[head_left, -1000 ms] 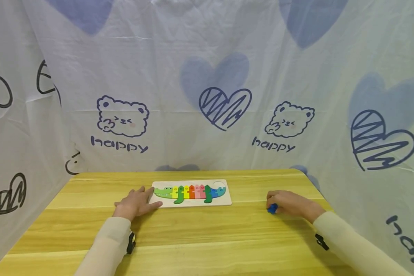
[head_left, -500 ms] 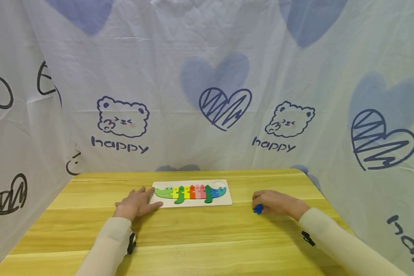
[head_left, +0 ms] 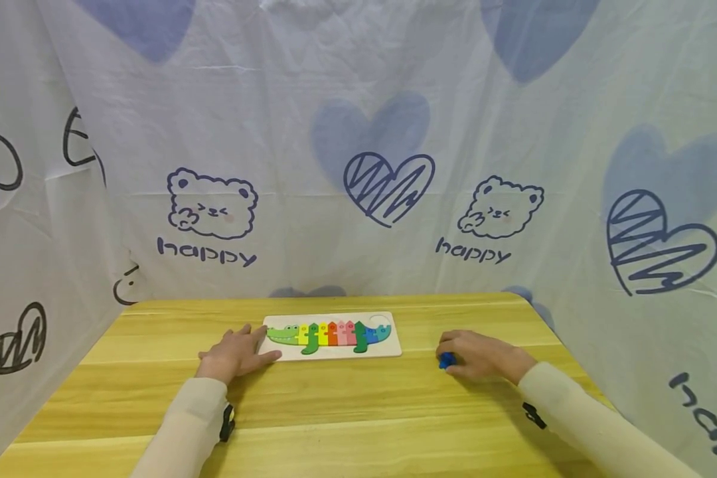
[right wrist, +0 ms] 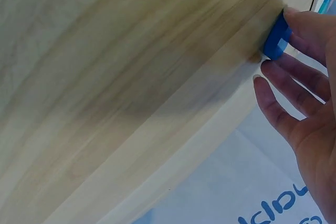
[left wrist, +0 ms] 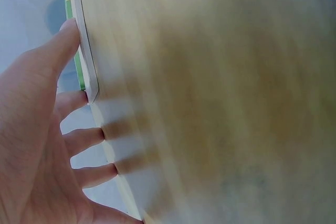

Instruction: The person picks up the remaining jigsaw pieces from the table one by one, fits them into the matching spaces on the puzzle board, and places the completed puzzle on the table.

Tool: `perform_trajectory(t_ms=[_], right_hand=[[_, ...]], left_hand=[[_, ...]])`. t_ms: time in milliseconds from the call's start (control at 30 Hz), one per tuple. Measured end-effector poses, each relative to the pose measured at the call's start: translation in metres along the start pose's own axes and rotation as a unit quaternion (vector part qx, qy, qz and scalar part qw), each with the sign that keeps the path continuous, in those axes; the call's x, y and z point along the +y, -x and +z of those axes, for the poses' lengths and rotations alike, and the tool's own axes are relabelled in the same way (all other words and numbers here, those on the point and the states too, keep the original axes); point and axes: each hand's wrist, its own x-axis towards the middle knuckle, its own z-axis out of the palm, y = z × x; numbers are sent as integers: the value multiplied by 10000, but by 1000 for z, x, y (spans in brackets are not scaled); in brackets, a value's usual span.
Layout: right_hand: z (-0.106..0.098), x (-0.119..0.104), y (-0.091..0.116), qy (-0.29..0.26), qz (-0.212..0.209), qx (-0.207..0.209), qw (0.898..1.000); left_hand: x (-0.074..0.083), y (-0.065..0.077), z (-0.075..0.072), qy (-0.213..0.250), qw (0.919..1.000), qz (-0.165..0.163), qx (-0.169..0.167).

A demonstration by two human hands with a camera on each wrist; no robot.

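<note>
A crocodile puzzle board (head_left: 331, 353) lies flat near the middle of the table, its colourful pieces (head_left: 332, 333) set in a row from green head to blue tail. A bare curved outline (head_left: 381, 318) shows above the tail tip. At the board's left end my left hand (head_left: 230, 352) rests with fingers spread; in the left wrist view its thumb (left wrist: 67, 38) touches the board's edge. To the board's right, my right hand (head_left: 484, 354) pinches a small blue puzzle piece (head_left: 447, 360) between thumb and fingers, close over the table. The right wrist view shows this blue piece (right wrist: 275, 38) on edge.
The wooden table (head_left: 346, 418) extends toward me in front of both hands. Behind it and at both sides hangs a white cloth (head_left: 299, 166) printed with hearts and bears. Each sleeve carries a small black device at the wrist.
My right hand has slid left toward the board with the blue puzzle piece, then stayed nearly in place over the last half second. The left hand and the board look unmoved.
</note>
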Motion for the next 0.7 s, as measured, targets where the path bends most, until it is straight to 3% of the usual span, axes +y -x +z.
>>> perform_trajectory(t_ms=[300,700], right_hand=[[-8,-3,-13,192,-197,111,9996],[-28,-12,-57,339,-326,129,9988]], left_hand=[[1,0,-2,-14,10000,-22,-15],[0,1,-2,-1,10000,-24,-20]])
